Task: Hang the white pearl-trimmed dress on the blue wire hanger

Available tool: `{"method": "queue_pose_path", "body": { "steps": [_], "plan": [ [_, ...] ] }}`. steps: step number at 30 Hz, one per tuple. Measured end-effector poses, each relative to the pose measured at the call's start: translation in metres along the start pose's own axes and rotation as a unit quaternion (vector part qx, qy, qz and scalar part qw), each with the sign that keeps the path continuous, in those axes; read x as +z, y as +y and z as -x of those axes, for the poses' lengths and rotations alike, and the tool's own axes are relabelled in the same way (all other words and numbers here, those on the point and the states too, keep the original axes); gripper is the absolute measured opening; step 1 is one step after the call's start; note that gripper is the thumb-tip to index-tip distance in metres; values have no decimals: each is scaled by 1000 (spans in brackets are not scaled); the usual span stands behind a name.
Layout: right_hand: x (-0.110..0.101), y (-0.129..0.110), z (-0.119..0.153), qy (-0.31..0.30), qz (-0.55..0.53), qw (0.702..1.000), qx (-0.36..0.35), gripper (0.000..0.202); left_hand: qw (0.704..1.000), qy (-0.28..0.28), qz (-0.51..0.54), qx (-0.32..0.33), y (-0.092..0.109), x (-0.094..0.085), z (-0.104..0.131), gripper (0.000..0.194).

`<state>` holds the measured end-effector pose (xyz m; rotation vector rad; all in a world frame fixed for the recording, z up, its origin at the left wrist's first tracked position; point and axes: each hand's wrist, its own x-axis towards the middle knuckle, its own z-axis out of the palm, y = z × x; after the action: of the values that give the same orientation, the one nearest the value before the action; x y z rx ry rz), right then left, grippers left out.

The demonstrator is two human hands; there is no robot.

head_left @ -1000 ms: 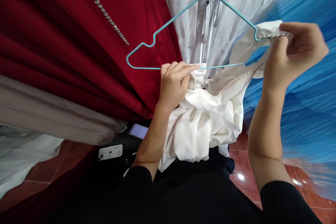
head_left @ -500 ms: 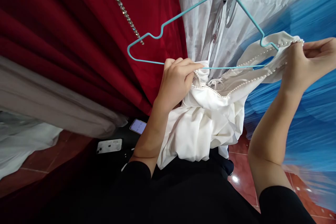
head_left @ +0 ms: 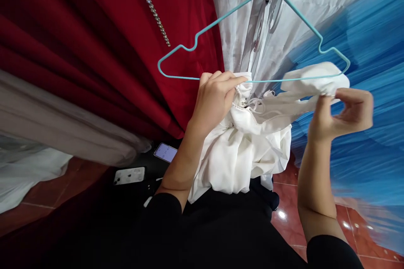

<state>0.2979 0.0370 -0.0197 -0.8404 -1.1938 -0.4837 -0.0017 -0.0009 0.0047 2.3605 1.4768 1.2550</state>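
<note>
Cloth made up most of what the hands were busy with: a white dress (head_left: 232,162) sat in a soft bunch in front of the person, mostly below a thin blue-green hanger (head_left: 268,80). The left hand (head_left: 214,94) had its fingers folded over the hanger's bottom bar and the left top part of the dress, holding both together. The right hand (head_left: 344,113) pinched the far edge of the white strap (head_left: 311,77) between thumb and finger. The hanger's bar ran across the front of that strap, but I could not tell if they touched.

The dress looked soft and floppy, so it would likely bend and sag wherever no hand held it up. The top part looked light, but the big bunch of skirt might pull down a bit. Its smooth cloth could well slide on the thin bar. The small beads (head_left: 244,108) along the neck looked easy to pull off, so a hard tug there seemed a bad idea. Thin strings (head_left: 257,103) lay curled inside the neck and might catch on fingers. Good places to hold seemed to be the 2 top sides, on flat cloth next to the beads. The hanger looked stiff and light, and best held by its bar.

Blue cloth (head_left: 369,151) hung behind the right hand, and red cloth (head_left: 142,75) hung past the left.
</note>
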Motion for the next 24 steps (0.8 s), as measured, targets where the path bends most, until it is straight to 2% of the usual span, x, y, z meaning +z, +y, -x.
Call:
{"method": "queue_pose_path", "body": {
  "steps": [2, 3, 5, 7, 8, 10, 12, 14, 16, 18, 20, 22, 24],
  "plan": [
    [8, -34, 5, -102, -30, 986, -131, 9, 1000, -1, 5, 2, 1, 1, -1, 43],
    [15, -48, 6, -165, -50, 974, -146, 10, 1000, -1, 9, 4, 1, 1, -1, 44],
    [30, -66, 11, -313, -92, 937, -124, 11, 1000, 3, 11, 6, 2, 2, -3, 43],
    [44, -73, 17, -396, -104, 910, -66, 14, 1000, 5, 3, 9, 2, 5, -2, 43],
    [49, -74, 21, -403, -96, 909, -41, 16, 1000, 11, -3, 13, 2, 7, -1, 43],
    [55, -74, 28, -360, -72, 930, -11, 17, 997, 67, -18, 20, 0, 13, 6, 40],
    [56, -75, 32, -303, -72, 950, -3, 15, 978, 205, -28, 24, -7, 19, 18, 32],
    [54, -77, 32, -269, -99, 958, -10, 14, 933, 359, -23, 3, -19, 23, 33, 22],
    [51, -78, 31, -263, -119, 957, -13, 16, 889, 455, 13, -43, -35, 23, 46, 20],
    [49, -76, 30, -273, -124, 954, -10, 18, 865, 486, 69, -107, -55, 16, 54, 16],
    [49, -73, 30, -289, -110, 951, 0, 17, 856, 481, 123, -143, -76, 4, 54, 9],
    [48, -69, 31, -302, -85, 949, 10, 15, 855, 477, 152, -134, -93, -13, 46, 8],
    [48, -68, 32, -315, -61, 947, 21, 13, 861, 479, 151, -81, -103, -33, 31, 12]
  ]
}}
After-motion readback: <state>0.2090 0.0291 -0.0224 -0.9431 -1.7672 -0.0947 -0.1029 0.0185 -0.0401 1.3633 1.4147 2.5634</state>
